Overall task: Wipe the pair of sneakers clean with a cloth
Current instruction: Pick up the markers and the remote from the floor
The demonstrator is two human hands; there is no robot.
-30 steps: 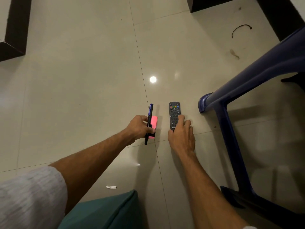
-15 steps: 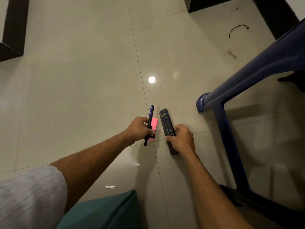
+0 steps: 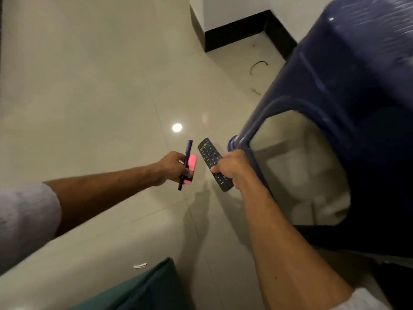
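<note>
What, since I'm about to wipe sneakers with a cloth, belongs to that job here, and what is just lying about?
Job: nothing certain; no sneakers show, and the teal fabric may be clothing rather than a cloth.

Not the job: remote in the right hand; pen and pink highlighter in the left hand; blue chair; paper scrap; curved wire.

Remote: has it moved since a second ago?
Yes. The remote lay flat beside the chair foot; now the right hand grips it, raised off the floor, its top tilted left, away from that foot.
</note>
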